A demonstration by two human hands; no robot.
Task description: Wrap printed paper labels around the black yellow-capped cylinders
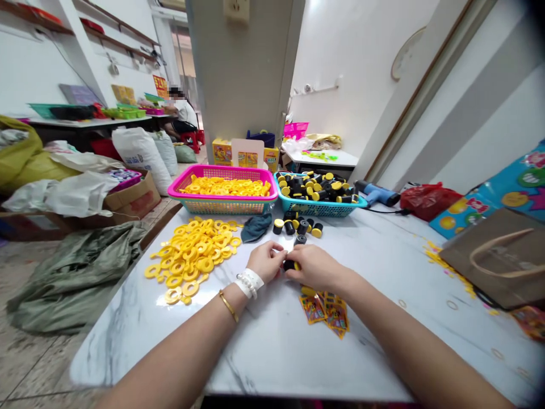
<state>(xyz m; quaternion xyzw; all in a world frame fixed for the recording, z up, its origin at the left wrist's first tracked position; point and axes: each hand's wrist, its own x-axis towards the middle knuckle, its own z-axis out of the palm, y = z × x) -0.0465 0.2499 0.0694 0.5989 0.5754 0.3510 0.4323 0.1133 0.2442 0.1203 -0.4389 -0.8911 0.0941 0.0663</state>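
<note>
Both hands meet over the middle of the white marbled table (264,352). My right hand (313,264) has its fingers closed around a small black cylinder with a yellow end (290,265). My left hand (266,262), wearing a white band and bracelets, is pinched at the same cylinder; its fingertips partly hide what they hold. Just beyond the fingers stand several loose black-and-yellow cylinders (302,227). To the left lies a heap of yellow plastic rings with tabs (191,255). Orange printed packets (326,312) lie below my right hand.
A pink basket (179,190) of yellow pieces and a teal basket (340,210) of black-and-yellow cylinders stand at the back. A dark cloth (256,227) lies before them. At right are a blue tool (378,193), a red bag (430,200) and a brown paper bag (498,255).
</note>
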